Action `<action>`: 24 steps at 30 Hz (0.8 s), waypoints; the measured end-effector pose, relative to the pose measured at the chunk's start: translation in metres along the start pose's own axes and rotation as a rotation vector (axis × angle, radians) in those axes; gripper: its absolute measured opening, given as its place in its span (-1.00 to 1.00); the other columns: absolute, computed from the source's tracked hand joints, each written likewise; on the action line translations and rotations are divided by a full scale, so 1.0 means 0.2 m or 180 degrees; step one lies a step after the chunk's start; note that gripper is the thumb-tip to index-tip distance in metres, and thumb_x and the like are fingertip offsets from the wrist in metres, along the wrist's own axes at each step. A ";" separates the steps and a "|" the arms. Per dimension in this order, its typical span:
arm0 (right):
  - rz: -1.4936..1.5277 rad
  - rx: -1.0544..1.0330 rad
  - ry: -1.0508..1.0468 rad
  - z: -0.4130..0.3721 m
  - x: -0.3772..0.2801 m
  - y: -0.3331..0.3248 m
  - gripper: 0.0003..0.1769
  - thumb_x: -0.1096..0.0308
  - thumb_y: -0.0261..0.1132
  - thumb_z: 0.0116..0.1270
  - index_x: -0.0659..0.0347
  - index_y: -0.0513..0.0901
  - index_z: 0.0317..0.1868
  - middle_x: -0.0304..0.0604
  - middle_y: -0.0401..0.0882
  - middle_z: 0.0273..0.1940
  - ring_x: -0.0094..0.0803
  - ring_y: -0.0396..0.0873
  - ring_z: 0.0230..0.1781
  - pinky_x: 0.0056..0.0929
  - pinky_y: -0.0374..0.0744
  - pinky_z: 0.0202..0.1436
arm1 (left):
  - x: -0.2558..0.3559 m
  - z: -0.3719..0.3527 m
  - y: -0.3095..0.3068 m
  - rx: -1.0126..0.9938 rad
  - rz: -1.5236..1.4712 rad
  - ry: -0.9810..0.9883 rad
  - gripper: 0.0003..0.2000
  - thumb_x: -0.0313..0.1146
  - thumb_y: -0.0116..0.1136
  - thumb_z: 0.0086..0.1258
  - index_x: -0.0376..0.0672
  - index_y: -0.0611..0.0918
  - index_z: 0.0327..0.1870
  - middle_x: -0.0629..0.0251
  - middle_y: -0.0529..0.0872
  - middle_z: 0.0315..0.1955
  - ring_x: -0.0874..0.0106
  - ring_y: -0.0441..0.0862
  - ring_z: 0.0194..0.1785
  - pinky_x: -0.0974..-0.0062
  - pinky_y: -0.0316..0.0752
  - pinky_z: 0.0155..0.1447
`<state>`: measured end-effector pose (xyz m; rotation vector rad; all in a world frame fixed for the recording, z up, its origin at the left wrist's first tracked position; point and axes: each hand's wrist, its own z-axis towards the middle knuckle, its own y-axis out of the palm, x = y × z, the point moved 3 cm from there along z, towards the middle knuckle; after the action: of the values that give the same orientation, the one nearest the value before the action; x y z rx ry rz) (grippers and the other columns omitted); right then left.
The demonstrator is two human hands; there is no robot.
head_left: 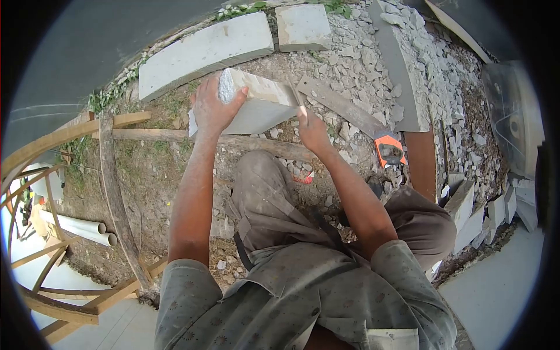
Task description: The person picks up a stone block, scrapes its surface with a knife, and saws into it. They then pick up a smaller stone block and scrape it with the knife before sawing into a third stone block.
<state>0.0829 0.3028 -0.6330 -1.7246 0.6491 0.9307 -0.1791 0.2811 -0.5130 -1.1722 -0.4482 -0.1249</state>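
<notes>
A pale lightweight concrete block (259, 114) is tilted up in front of my knees, its left end rough and broken. My left hand (214, 108) grips that left end, the thumb lying over the top edge and the fingers around the far side. At the block's right end, my right hand (314, 131) is closed around a thin, flat tool (296, 93) whose kind I cannot make out. Just right of it, a handsaw (344, 108) with an orange handle lies on the rubble.
Two larger pale blocks, a long one (207, 52) and a shorter one (303, 28), lie beyond my hands. Broken chips (361, 55) cover the ground around a grey board (402, 76). Wooden poles (116, 192) and white pipes (81, 226) are at left; block offcuts (472, 219) stand at right.
</notes>
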 end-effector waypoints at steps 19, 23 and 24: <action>-0.0119 -0.0004 -0.0435 -0.06 -0.38 -0.08 -0.64 0.12 0.07 0.59 0.30 0.50 0.02 0.35 0.63 -0.34 0.39 0.61 -0.28 0.22 0.52 -0.21 | 0.01 -0.04 -0.01 0.0044 -0.0056 -0.0067 -0.23 0.26 0.32 0.20 -0.22 0.58 0.26 -0.03 0.64 0.11 0.02 0.54 0.25 -0.01 0.26 0.40; -0.0273 -0.0097 -0.0266 -0.08 -0.27 -0.02 -0.64 0.13 0.08 0.59 0.30 0.51 0.06 0.34 0.65 -0.31 0.36 0.64 -0.28 0.17 0.53 -0.22 | 0.01 -0.05 -0.01 0.0065 0.0020 -0.0096 -0.23 0.26 0.33 0.19 -0.20 0.58 0.27 -0.01 0.64 0.11 0.03 0.53 0.26 -0.04 0.23 0.42; -0.0552 -0.0247 -0.0147 -0.05 -0.30 -0.03 -0.64 0.14 0.08 0.59 0.31 0.51 0.05 0.34 0.64 -0.32 0.37 0.63 -0.29 0.18 0.53 -0.24 | 0.02 -0.05 -0.02 0.0058 0.0021 -0.0100 -0.23 0.26 0.33 0.19 -0.19 0.58 0.27 -0.01 0.65 0.11 0.03 0.52 0.27 -0.05 0.23 0.42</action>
<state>0.0568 0.2943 -0.5787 -1.7916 0.4304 0.8805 -0.1736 0.2709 -0.5119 -1.1591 -0.4721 -0.0965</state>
